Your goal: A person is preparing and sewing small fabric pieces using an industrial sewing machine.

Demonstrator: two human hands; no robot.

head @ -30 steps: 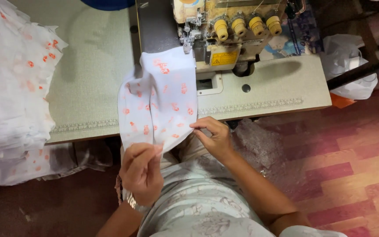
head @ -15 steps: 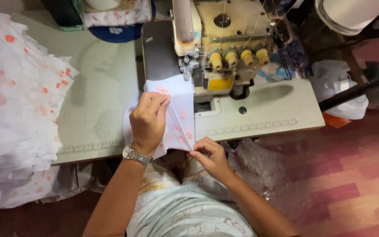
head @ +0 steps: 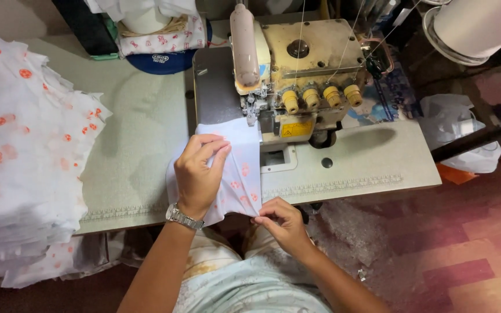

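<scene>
Fabric piece [head: 242,174] moved up to machine [head: 297,87] foot; left hand [head: 198,174] presses it flat, right hand [head: 279,220] pinches near edge at tabletop front edge; seam not yet sewn.

Pale green sewing table [head: 140,145], scale ruler strip along its near edge. Overlock sewing machine [head: 297,75] sits at the middle-back, four yellow knobs facing the near edge. White fabric piece with orange print [head: 242,168] lies in front of the machine, hanging over the near edge. Big stack of the same printed fabric [head: 18,150] covers the left edge and spills off it. Blue cap [head: 160,61] and folded printed cloth [head: 158,40] at the back edge, left of the machine.
</scene>
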